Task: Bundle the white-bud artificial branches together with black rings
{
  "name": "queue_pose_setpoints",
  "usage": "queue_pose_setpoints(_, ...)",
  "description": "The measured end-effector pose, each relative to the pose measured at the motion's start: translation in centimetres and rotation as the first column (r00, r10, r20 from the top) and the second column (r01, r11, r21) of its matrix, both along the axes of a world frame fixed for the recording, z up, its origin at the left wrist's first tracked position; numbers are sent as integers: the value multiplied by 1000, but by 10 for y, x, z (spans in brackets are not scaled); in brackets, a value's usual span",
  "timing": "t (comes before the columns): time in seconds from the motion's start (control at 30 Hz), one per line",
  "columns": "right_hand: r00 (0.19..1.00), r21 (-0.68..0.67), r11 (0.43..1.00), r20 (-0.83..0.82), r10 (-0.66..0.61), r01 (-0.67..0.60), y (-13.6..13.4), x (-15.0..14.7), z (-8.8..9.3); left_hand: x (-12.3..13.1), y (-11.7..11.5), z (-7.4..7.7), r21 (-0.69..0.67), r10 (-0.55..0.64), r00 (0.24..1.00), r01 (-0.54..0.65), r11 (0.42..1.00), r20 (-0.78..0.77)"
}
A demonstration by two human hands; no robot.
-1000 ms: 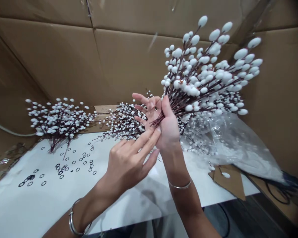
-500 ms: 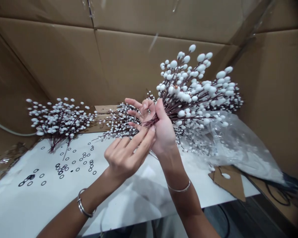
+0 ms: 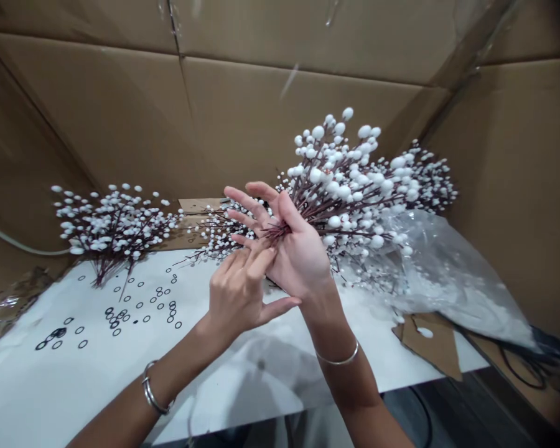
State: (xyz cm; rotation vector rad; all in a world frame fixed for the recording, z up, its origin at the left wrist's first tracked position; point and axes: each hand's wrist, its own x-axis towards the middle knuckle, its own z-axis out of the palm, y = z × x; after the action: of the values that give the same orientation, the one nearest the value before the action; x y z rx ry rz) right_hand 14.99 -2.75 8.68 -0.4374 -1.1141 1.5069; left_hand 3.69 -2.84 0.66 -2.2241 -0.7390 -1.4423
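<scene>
My right hand (image 3: pixel 295 256) is raised palm towards me, fingers spread, with the dark stem ends of a bunch of white-berry sprigs (image 3: pixel 354 180) lying across the palm under the thumb. The berry heads fan out up and to the right. My left hand (image 3: pixel 238 295) comes from below. Its bent index and middle fingertips rest on the stem ends in the right palm, the thumb sticks out apart, and it grips nothing. Both wrists wear a thin bangle.
On the white table (image 3: pixel 74 386) lie several small black rings (image 3: pixel 140 308), a berry bunch at the left (image 3: pixel 109 227) and another behind my hands (image 3: pixel 214 233). A clear plastic bag (image 3: pixel 443 274) and cardboard scrap (image 3: pixel 432 342) lie at right. Cardboard walls (image 3: pixel 121 124) surround the table.
The held bunch has tipped down and to the right, away from the camera. My right hand has opened its fingers wider, and my left fingertips have moved onto the stem ends.
</scene>
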Motion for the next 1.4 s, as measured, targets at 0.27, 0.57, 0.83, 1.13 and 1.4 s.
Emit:
queue_pose_setpoints(0.27,995,51,997,93,45,-50,-4,-2,6,-33,17,12,-396,-494,789,612,685,366)
queue_pose_setpoints(0.57,980,158,987,197,4,-35,4,-8,-5,-59,19,79,-725,-327,742,659,199,585)
queue_pose_setpoints(0.83,933,138,990,358,-35,-15,24,-13,-21,-70,15,81,-721,-115,904,401,566,413)
queue_pose_setpoints(1.13,912,51,998,409,12,-36,43,-18,-44,-49,13,35,-767,-88,973,223,602,214)
queue_pose_setpoints(1.4,868,-28,993,483,113,-113,41,-8,-38,-37,30,-8,-697,-73,781,592,405,620)
